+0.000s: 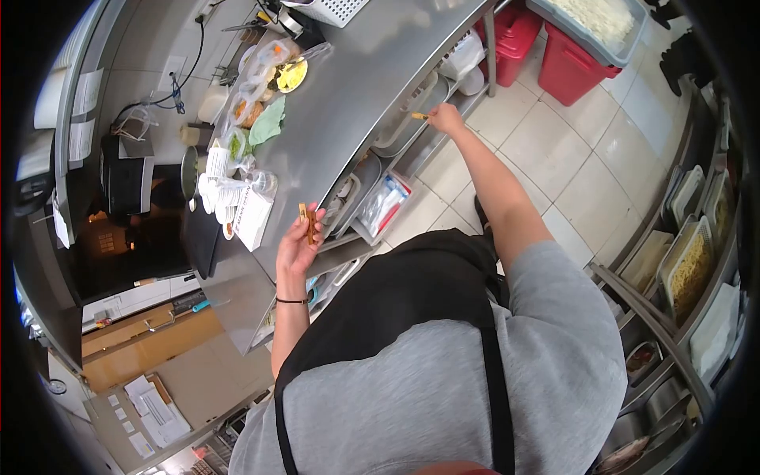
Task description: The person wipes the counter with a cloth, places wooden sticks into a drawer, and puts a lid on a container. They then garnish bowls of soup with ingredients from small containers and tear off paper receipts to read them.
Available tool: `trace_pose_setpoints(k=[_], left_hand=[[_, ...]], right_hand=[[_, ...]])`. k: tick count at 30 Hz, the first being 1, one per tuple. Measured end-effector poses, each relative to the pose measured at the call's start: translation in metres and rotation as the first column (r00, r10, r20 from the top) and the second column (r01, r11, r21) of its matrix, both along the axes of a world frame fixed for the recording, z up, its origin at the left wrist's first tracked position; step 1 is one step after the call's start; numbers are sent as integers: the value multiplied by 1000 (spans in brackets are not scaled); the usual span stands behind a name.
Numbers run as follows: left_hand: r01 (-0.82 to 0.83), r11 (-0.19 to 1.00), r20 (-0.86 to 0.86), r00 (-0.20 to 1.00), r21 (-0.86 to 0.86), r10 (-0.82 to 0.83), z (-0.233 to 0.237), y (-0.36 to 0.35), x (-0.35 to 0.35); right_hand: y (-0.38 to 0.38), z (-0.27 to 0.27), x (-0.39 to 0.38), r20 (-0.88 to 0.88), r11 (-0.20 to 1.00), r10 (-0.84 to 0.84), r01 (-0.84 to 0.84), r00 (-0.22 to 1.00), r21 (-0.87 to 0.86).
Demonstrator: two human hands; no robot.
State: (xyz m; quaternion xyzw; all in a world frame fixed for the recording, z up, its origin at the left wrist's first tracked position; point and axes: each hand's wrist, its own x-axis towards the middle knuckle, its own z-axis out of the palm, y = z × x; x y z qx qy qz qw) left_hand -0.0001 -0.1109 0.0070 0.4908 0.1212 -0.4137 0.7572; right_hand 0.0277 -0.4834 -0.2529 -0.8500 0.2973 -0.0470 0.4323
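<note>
The left hand (294,247), with a thin dark band (292,301) around its wrist, is raised near the front edge of the grey stainless-steel tabletop (328,119); its fingers are partly curled, gripping a slim brown stick-shaped piece (311,228) and, just beside it, a small yellow-tan piece (302,210). The right hand (446,119) reaches forward past the tabletop's edge, its fingers pinched nearly together on the end of a small golden-yellow piece (419,116), which appears above a pale rectangular tub (402,141) on the lower shelf. What these pieces are is too small to tell. Along the tabletop's far side lie a pale green crumpled sheet (267,121), a round dish of yellow food (292,76), clear plastic bags (255,89) and a white lettered box (255,215).
</note>
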Motion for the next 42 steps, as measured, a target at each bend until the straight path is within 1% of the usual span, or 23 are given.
trace_pose_setpoints(k=[2,4,6,8,10,12,13,15,18,22,24,25,27,28,30,31,33,34,36,37,39,40,42], left_hand=[[5,1000,11,1000,12,-5,1,-5,-1],[37,997,-16,999,-71,-38,-1,-10,1],[42,996,-19,999,-78,-44,-1,-18,2],[45,996,-26,999,-83,-47,-2,-24,1],[-5,999,-38,999,-51,3,-3,-33,0],[-29,999,-28,999,-14,28,-3,-44,-3],[-52,998,-15,998,20,53,-2,-50,-4],[-69,996,-13,997,53,70,-1,-59,-7],[-83,994,-15,996,76,84,-2,-69,-10],[-36,998,-28,999,50,37,-6,-85,-9],[-36,998,-32,999,59,38,-6,-94,-10],[-38,997,-37,999,67,40,-7,-98,-10],[-33,997,-39,999,67,35,-8,-102,-11],[-29,998,-40,999,62,32,-8,-104,-12],[-38,996,-30,999,83,41,-7,-108,-14],[-45,994,-19,999,103,47,-6,-110,-15],[-54,991,-12,998,119,56,-6,-112,-15],[-58,989,-8,998,135,59,-7,-113,-16],[-66,987,-12,998,144,69,-5,-118,-17],[-71,986,-17,997,153,74,-5,-121,-17],[-72,988,-17,997,138,75,-9,-121,-15],[-69,990,-18,997,124,72,-10,-121,-15],[-81,991,-23,996,105,84,-10,-122,-13]], right_hand=[[-15,3,11,-54,999,34,-36,998,-31],[-24,19,13,-106,995,69,-76,992,-61],[-33,50,12,-107,985,174,-170,979,41],[-33,53,17,-99,980,198,-196,975,29],[-35,50,19,-91,975,223,-223,971,17],[-39,46,16,-107,966,250,-240,962,97],[-43,46,15,-109,966,250,-240,962,98],[-51,47,15,-207,975,218,-202,954,93],[-74,40,20,-143,984,159,-145,977,106],[-99,43,33,-145,988,144,-134,979,80],[-102,33,44,-147,978,209,-206,967,38],[-106,45,39,-146,978,209,-205,967,41],[-114,66,27,-244,866,486,-425,839,263],[-116,60,24,-244,865,488,-426,838,266],[-124,41,15,-294,918,351,-265,889,296],[-127,33,14,-292,916,357,-270,888,298],[-134,22,16,-150,986,152,-139,977,97],[-133,33,15,-150,985,157,-143,976,99],[-132,56,18,-26,988,153,-153,988,10],[-132,57,19,-27,987,158,-157,987,10],[-133,60,24,-45,943,330,-331,943,-26],[-135,47,27,-44,941,336,-337,941,-27],[-145,10,27,75,961,273,-275,959,19]])
